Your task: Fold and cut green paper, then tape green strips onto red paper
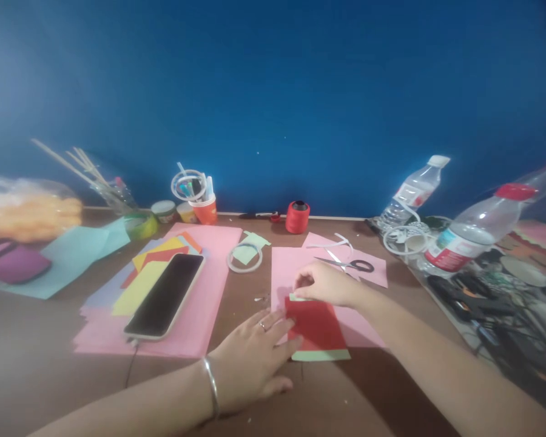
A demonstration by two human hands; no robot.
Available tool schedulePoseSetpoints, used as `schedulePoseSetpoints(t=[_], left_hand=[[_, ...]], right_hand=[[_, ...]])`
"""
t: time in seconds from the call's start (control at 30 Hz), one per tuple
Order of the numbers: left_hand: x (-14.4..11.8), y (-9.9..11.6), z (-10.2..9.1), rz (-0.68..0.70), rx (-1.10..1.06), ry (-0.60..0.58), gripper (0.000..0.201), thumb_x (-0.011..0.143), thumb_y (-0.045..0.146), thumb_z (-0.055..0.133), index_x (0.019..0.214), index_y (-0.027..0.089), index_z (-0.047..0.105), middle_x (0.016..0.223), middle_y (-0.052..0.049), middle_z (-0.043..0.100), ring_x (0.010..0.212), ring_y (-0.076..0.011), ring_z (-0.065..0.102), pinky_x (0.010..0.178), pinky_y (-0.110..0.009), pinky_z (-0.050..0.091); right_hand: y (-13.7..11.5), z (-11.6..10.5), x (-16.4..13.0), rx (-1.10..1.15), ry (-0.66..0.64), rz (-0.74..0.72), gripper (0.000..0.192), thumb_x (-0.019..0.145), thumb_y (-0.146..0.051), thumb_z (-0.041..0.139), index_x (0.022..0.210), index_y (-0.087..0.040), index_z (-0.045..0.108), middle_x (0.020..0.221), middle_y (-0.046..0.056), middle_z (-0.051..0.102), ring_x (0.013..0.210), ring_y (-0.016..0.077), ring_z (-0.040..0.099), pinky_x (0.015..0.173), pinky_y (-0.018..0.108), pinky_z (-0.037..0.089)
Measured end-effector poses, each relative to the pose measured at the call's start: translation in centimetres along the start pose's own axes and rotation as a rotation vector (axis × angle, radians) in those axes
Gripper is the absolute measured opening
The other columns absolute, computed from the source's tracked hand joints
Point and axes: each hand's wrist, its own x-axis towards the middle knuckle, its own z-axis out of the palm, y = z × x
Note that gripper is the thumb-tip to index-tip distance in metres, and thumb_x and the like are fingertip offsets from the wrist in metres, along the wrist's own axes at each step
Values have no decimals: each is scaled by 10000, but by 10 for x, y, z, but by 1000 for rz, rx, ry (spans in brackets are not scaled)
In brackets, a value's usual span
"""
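Note:
A sheet of red paper (pixel 316 325) lies on the table, with a light green paper strip (pixel 321 355) along its near edge. More light green paper shows at its far left corner, under my right hand. My left hand (pixel 255 346) lies flat with fingers spread, fingertips resting on the red paper's left edge. My right hand (pixel 321 284) is closed in a pinch on the green strip at the far edge; its palm hides most of that edge. Pink paper (pixel 284 264) lies partly beneath the red sheet. Just beyond my right hand are open scissors (pixel 361 265) with dark handles.
To the left, a phone (pixel 166 297) rests on stacked coloured paper (pixel 216 261). A tape ring (pixel 244 258), a red thread spool (pixel 298 217) and an orange cup of pens (pixel 204 210) stand further back. Plastic bottles (pixel 475 230) and cluttered cables (pixel 473 297) occupy the right side.

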Motion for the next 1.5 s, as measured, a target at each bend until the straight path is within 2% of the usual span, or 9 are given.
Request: schedulePoseSetpoints(t=[0.2,0.33,0.53,0.63,0.73,0.9,1.1,1.3,1.5], left_hand=[[4,-1,7,32,-19,-5,517,819,504,424,1276,269,377,1316,-62,427,1215,-264,358,1004,-429,288],[6,-8,9,66,-70,-29,569,818,532,396,1308,249,338,1323,-58,430,1232,-267,336,1005,-445,276],[8,-14,9,61,-135,-69,541,874,496,281,1322,195,318,1361,-20,407,1259,-206,308,1041,-376,237],[9,-13,7,18,-133,-67,504,864,490,330,1295,231,356,1351,-20,416,1251,-199,325,1031,-365,258],[7,-11,7,-63,-111,-58,508,808,521,430,1254,279,402,1369,-63,376,1263,-246,307,1001,-411,293],[5,-10,8,-66,-81,-64,587,758,473,535,1284,286,353,1388,-81,341,1281,-274,268,1003,-444,281],[5,-10,9,-57,-73,-64,592,759,461,536,1289,279,345,1385,-88,343,1284,-271,264,1012,-444,268],[4,-10,10,-47,-94,-26,540,811,517,419,1286,268,359,1353,-72,390,1280,-256,270,1026,-418,251],[4,-9,11,-44,-109,-25,548,808,492,440,1296,263,345,1355,-64,386,1271,-256,281,1037,-423,223]], right_hand=[[20,20,5,19,-45,71,153,681,-249,551,707,-167,678,691,22,686,643,158,596,554,240,404],[17,20,6,26,-54,75,147,678,-236,544,690,-184,681,695,3,689,658,151,603,571,236,402],[7,20,9,-45,16,111,129,674,-241,548,633,-187,657,687,-8,681,615,134,591,536,232,390],[3,18,9,-69,10,113,128,677,-238,550,607,-189,645,685,-14,674,614,128,587,531,228,388],[1,16,10,-82,-18,120,133,685,-248,553,599,-195,641,663,-21,664,595,124,578,521,230,384],[5,17,12,-89,-16,144,142,693,-262,551,605,-200,643,681,-15,663,602,131,581,516,236,383],[9,22,14,-114,16,138,154,702,-278,547,590,-212,630,677,-23,657,584,134,573,512,245,383],[4,23,12,-110,18,163,160,706,-272,542,589,-201,624,664,-10,655,588,139,572,510,247,377],[1,24,12,-127,17,191,174,702,-267,536,579,-185,628,679,16,664,601,152,576,526,258,376]])
